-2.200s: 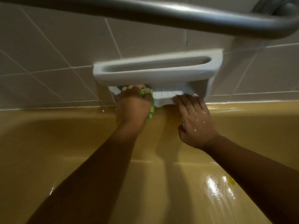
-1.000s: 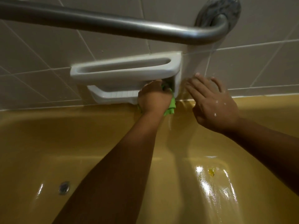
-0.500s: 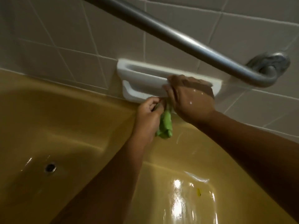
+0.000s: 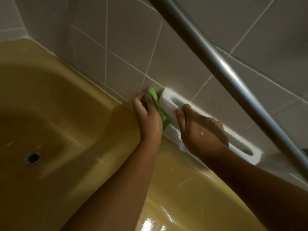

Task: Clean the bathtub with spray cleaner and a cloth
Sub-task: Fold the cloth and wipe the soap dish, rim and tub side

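The mustard-yellow bathtub (image 4: 70, 124) fills the lower left of the view. My left hand (image 4: 148, 115) grips a green cloth (image 4: 155, 100) and holds it against the left end of the white wall-mounted soap dish (image 4: 168, 101). My right hand (image 4: 200, 130) lies over the front rail of the soap dish, its fingers curled round the rail. No spray cleaner is in view.
A grey metal grab bar (image 4: 233, 80) slants across the beige tiled wall (image 4: 126, 47) above the soap dish. The tub's drain (image 4: 32, 157) sits at the lower left. The tub floor is wet and glossy near the bottom edge.
My left hand has carried the cloth from under the soap dish's middle to its left end. My right hand stays on the dish's rail. The view has tilted and swung left.
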`<action>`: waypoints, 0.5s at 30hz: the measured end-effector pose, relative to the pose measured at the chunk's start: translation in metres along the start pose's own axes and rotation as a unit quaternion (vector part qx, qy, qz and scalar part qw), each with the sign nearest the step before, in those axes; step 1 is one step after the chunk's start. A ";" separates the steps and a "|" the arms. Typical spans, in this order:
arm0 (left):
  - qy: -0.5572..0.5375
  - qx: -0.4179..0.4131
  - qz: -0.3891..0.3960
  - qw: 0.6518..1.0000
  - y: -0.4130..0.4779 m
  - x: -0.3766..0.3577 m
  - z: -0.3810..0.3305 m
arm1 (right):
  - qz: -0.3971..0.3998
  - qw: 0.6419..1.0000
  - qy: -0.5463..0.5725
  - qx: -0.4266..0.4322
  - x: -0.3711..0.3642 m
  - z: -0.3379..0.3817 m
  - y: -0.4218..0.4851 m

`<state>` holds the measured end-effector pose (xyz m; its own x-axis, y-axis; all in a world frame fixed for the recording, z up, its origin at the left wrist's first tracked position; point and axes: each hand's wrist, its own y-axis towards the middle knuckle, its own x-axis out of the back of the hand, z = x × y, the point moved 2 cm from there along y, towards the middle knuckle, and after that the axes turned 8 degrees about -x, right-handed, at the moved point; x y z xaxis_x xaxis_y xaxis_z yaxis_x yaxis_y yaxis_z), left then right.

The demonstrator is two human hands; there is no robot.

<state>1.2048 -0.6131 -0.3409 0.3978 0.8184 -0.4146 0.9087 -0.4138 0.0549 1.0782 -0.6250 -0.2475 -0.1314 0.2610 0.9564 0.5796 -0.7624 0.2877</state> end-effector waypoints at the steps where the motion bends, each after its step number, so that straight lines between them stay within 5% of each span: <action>1: 0.016 0.000 0.006 1.000 -0.007 0.003 0.009 | -0.004 1.000 -0.004 -0.004 0.000 0.000 0.000; 7: 0.016 0.106 -0.006 0.994 -0.007 0.012 0.021 | -0.025 0.999 -0.026 -0.014 -0.004 0.002 0.001; 12: 0.026 0.006 0.012 1.000 -0.004 0.000 0.006 | -0.039 0.998 -0.036 -0.028 -0.005 0.005 -0.001; 15: 0.057 0.048 0.013 0.997 -0.013 0.021 0.035 | -0.051 0.996 -0.056 -0.038 -0.004 0.007 0.000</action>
<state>1.1967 -0.6048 -0.3819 0.4375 0.8446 -0.3085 0.8839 -0.4671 -0.0252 1.0841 -0.6216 -0.2521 -0.0930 0.4011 0.9113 0.5041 -0.7703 0.3905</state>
